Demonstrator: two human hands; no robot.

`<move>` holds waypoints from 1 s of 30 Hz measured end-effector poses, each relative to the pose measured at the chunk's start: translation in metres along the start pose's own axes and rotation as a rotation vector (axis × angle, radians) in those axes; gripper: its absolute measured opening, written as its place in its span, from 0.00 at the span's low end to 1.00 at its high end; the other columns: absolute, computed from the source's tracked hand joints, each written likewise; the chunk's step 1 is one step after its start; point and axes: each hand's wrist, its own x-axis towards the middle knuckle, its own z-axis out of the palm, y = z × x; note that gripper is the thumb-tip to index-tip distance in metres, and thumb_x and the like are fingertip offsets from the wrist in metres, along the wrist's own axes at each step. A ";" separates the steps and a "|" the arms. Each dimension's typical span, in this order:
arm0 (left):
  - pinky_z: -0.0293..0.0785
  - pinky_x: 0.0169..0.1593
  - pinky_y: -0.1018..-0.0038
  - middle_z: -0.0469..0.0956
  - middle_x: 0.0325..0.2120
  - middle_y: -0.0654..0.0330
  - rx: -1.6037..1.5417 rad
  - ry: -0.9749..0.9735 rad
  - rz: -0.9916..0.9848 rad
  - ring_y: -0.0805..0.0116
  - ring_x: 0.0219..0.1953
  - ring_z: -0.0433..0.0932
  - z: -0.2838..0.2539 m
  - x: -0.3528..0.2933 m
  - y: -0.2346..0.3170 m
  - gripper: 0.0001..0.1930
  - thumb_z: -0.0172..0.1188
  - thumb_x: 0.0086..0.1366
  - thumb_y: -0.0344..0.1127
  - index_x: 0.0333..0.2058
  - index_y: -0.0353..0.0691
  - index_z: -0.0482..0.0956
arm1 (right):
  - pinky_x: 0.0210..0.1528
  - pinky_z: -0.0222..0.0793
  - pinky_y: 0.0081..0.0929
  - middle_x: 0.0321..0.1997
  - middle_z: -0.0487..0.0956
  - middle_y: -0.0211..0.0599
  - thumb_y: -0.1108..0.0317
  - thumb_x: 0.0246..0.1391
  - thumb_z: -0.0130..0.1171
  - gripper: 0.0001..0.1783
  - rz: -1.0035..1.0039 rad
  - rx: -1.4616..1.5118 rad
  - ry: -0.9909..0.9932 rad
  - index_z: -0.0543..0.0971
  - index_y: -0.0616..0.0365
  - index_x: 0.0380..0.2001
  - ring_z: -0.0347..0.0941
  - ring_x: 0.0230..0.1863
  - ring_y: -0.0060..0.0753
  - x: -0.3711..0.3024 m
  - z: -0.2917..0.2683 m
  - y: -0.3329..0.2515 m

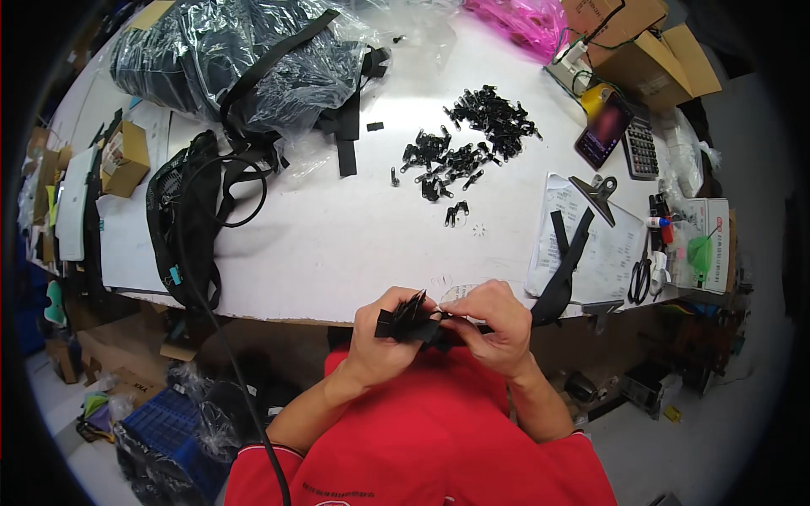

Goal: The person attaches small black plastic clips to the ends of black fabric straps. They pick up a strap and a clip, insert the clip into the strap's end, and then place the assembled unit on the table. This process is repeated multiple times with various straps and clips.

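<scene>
At the table's front edge, my left hand (371,341) is closed around a bundle of black fabric strips (408,319), their ends fanned upward. My right hand (499,327) meets it from the other side, thumb and fingers pinching a black strip that runs between the two hands. Fingers hide the exact pinch point, and whether a small part sits there is too small to tell. Beyond the hands lies a heap of small black zipper sliders (498,122), with a few loose ones (456,213) nearer to me.
Plastic-wrapped dark goods (245,63) fill the far left, beside a black bag (181,219). On the right are a clipboard (591,236) with papers and a black strap (564,282), scissors (639,280), a phone (604,133), a calculator (641,148) and a cardboard box (654,72). A black cable (221,337) hangs at left.
</scene>
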 end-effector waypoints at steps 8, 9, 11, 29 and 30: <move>0.76 0.43 0.73 0.79 0.37 0.56 0.026 -0.004 0.233 0.64 0.38 0.80 -0.002 0.006 0.001 0.08 0.59 0.63 0.20 0.41 0.34 0.82 | 0.31 0.65 0.20 0.32 0.79 0.28 0.75 0.49 0.70 0.10 0.521 0.310 0.180 0.82 0.58 0.36 0.73 0.30 0.21 -0.019 0.024 -0.019; 0.76 0.43 0.73 0.79 0.37 0.56 0.020 0.003 0.229 0.64 0.38 0.79 -0.002 0.006 0.001 0.08 0.59 0.63 0.20 0.41 0.34 0.82 | 0.30 0.64 0.17 0.32 0.78 0.27 0.74 0.53 0.69 0.08 0.729 0.447 0.180 0.82 0.59 0.37 0.73 0.30 0.17 -0.021 0.025 -0.020; 0.76 0.44 0.73 0.79 0.37 0.56 0.014 0.006 0.230 0.65 0.39 0.79 -0.002 0.006 0.001 0.09 0.59 0.64 0.20 0.41 0.34 0.82 | 0.32 0.64 0.13 0.36 0.76 0.26 0.74 0.58 0.65 0.06 0.795 0.593 0.048 0.81 0.63 0.39 0.69 0.31 0.12 -0.020 0.022 -0.018; 0.76 0.47 0.75 0.78 0.40 0.59 -0.281 -0.123 -0.060 0.73 0.42 0.78 -0.005 0.001 -0.010 0.10 0.53 0.68 0.19 0.46 0.31 0.77 | 0.37 0.64 0.15 0.37 0.76 0.27 0.74 0.60 0.62 0.04 0.806 0.820 0.090 0.79 0.64 0.37 0.68 0.35 0.13 -0.022 0.029 -0.012; 0.76 0.46 0.76 0.78 0.40 0.59 -0.307 -0.099 -0.090 0.73 0.41 0.78 -0.004 0.001 -0.010 0.10 0.53 0.68 0.19 0.45 0.31 0.78 | 0.36 0.64 0.15 0.36 0.77 0.27 0.74 0.59 0.63 0.04 0.757 0.737 0.123 0.80 0.63 0.36 0.68 0.33 0.13 -0.025 0.035 -0.010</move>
